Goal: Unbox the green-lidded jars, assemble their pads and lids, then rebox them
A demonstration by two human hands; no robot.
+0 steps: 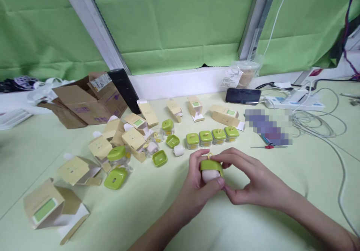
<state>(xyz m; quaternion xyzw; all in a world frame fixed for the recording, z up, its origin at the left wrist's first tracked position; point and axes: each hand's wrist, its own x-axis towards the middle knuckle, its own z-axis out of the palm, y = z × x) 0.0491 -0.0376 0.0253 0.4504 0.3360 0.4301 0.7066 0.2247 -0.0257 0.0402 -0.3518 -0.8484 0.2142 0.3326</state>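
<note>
My left hand [197, 191] is closed around a green lid [210, 165] with a rounded white piece [210, 175] under it. From the other side, the fingers of my right hand [253, 176] grip the same lid. A small yellow loop [209, 155] stands up from its top, between my fingertips. Just beyond my hands, several small clear jars with green lids [206, 138] stand in a row. To the left of my hands lie a white cylindrical piece [179, 150] and two upturned green lids, one nearer [160, 158] and one farther [172, 141].
Opened small cartons [134, 140] and lidded jars [116, 178] crowd the left. A brown cardboard box [87, 101] and a black cylinder [123, 90] stand behind. At right are a phone [243, 96], a red-handled screwdriver [269, 147], a power strip [295, 102] and coiled cables [317, 125].
</note>
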